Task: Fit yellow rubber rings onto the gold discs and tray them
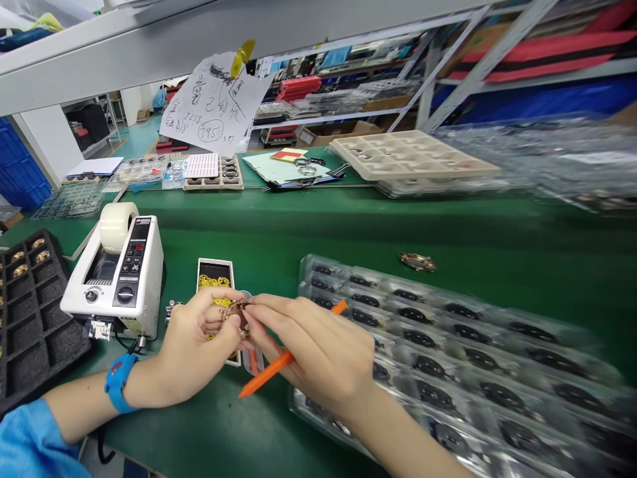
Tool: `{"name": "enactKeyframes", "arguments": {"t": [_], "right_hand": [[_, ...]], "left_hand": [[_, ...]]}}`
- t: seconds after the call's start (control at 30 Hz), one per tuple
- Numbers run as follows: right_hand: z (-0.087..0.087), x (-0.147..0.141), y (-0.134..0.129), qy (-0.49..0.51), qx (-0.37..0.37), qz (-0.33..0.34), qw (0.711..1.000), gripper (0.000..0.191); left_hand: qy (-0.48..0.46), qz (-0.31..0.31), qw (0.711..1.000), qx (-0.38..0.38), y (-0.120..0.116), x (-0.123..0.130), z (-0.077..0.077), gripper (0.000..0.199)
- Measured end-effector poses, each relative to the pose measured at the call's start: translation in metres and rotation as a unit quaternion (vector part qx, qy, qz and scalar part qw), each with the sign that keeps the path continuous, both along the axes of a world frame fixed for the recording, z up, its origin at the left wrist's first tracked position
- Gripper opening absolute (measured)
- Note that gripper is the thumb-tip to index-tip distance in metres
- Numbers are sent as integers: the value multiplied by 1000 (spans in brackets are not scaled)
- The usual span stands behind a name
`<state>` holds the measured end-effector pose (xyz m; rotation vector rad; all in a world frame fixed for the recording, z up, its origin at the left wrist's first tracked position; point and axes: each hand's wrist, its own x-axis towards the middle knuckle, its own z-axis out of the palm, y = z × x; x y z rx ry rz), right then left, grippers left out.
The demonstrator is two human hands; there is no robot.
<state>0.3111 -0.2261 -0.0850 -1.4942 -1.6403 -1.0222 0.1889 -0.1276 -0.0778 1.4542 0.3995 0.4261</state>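
Note:
My left hand (199,342) grips a small rose-gold metal part (240,315) between thumb and fingers, above a white box. My right hand (318,345) pinches at the same part from the right; its fingertips hide what they hold there. An orange pen-like stick (266,375) lies slantwise under the right palm, its pointed end toward the lower left. Yellow ring-like pieces (213,282) lie in the white box (235,272), partly hidden by the left hand.
A tape dispenser (144,265) stands at the left beside a black compartment tray (50,332). Clear trays of dark parts (421,338) cover the right. A loose metal part (417,261) lies behind them. Beige tray (413,156) and scissors (307,166) sit farther back.

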Motion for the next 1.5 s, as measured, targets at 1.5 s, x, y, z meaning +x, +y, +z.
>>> {"name": "enactKeyframes", "arguments": {"t": [1.5], "right_hand": [[12, -2, -12, 376, -322, 175, 851, 31]], "left_hand": [[21, -62, 996, -62, 21, 11, 14, 15]]}}
